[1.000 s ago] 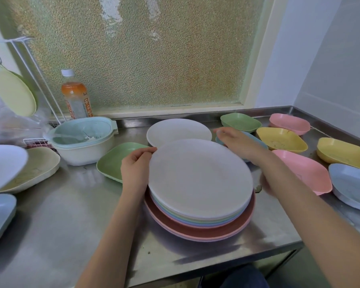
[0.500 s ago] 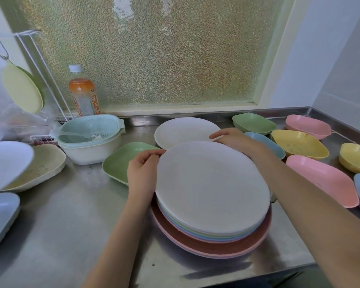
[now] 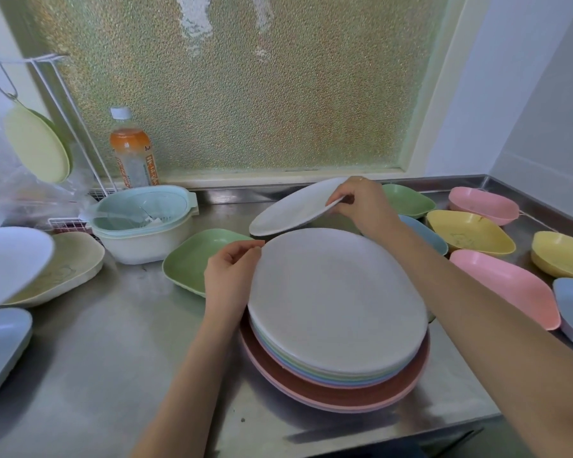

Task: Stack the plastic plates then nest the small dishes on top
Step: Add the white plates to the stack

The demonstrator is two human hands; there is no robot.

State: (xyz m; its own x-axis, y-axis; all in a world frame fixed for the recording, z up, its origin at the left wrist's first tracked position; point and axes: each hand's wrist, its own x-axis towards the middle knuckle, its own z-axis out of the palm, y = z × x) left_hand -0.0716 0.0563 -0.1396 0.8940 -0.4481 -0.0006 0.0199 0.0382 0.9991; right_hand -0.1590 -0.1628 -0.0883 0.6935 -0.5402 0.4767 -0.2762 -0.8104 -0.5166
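- A white plate (image 3: 298,206), tilted at the back of the steel counter (image 3: 113,342) behind the stack of plates (image 3: 336,325), rises by its right rim; its left edge is near the counter.
- The right hand (image 3: 361,203) has its grip closed on that rim, thumb under and fingers over.
- The left hand (image 3: 232,276) rests loosely curled against the stack's left edge, fingertips touching the top plate, clamping nothing.
- The plastic looks light, stiff and smooth, so a rim pinch should carry it, though it could slip.
- Small dishes (image 3: 470,231) wait just beside.
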